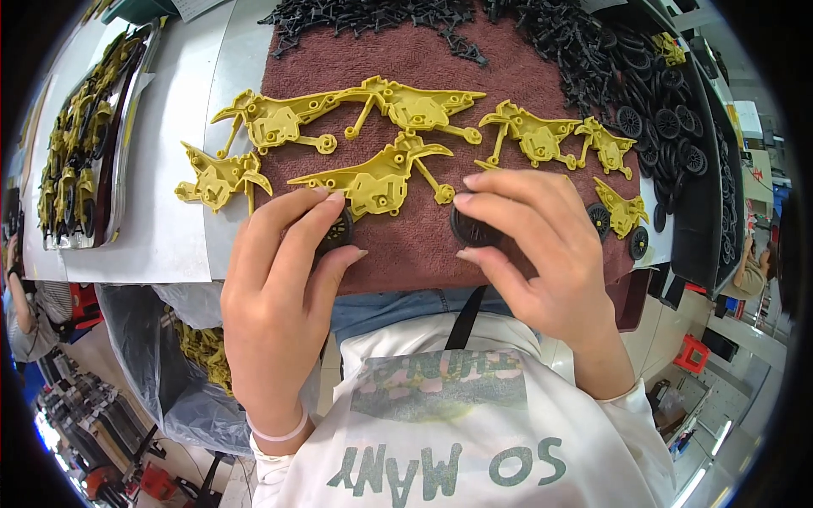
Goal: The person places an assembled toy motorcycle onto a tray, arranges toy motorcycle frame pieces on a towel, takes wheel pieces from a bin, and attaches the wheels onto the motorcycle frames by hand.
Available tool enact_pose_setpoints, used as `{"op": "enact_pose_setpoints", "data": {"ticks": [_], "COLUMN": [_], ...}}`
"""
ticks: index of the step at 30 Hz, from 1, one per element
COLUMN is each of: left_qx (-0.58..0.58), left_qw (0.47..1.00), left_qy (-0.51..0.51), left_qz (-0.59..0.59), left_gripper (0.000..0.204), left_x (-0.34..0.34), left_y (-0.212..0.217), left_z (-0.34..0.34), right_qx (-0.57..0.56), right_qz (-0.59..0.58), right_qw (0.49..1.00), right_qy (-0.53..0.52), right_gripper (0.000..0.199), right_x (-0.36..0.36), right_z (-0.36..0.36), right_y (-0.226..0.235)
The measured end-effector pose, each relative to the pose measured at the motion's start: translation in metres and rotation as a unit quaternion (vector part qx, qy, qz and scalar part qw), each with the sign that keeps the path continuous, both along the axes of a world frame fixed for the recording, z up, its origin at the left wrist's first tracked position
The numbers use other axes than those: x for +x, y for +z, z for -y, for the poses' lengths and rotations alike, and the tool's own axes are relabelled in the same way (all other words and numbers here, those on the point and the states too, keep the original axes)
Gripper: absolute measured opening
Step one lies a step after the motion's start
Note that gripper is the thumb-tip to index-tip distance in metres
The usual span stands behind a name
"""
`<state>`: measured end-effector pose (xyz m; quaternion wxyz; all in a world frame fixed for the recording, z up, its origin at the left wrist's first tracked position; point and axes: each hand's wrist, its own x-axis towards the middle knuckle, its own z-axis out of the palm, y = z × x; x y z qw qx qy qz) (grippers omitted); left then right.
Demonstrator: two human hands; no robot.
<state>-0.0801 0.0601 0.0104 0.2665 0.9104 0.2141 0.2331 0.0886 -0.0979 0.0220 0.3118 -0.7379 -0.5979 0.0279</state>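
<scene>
My left hand [275,267] pinches a small black spoked toy wheel [340,230] between thumb and fingers. In my right hand [550,254] another black wheel [471,227] is gripped the same way. Between and just beyond the hands lies a yellow plastic toy motorcycle body half [379,188], its thin arm reaching toward the right-hand wheel. Whether either wheel touches it, I cannot tell, as fingers cover the contact. At the right, a yellow body half [625,212] has a black wheel [599,222] on one side and a second wheel [639,243] on the other.
Several more yellow body halves [423,108] lie on the brown towel [406,275]. Black frame parts [373,25] are heaped at the back, loose wheels [667,124] at the right. A tray [118,169] of assembled toys stands left. Below it hangs a lined bin [161,381] holding yellow parts.
</scene>
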Motion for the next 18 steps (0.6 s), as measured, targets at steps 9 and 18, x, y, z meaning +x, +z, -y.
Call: {"op": "enact_pose_setpoints", "data": {"ticks": [9,18], "left_qx": [-0.024,-0.009], "left_qw": [0.999,0.999], "left_qy": [0.021,0.017], "left_qz": [-0.009,-0.034], "left_gripper": [0.034,0.033], "left_x": [0.0,0.001], "left_y": [-0.003,0.005], "left_z": [0.004,0.004], "right_qx": [0.015,-0.009], "right_qz": [-0.003,-0.016], "right_qw": [1.0,0.999], "right_qy": [-0.009,0.043], "right_gripper": [0.04,0.04], "right_x": [0.006,0.0], "right_z": [-0.011,-0.016], "right_y": [0.0,-0.006]}}
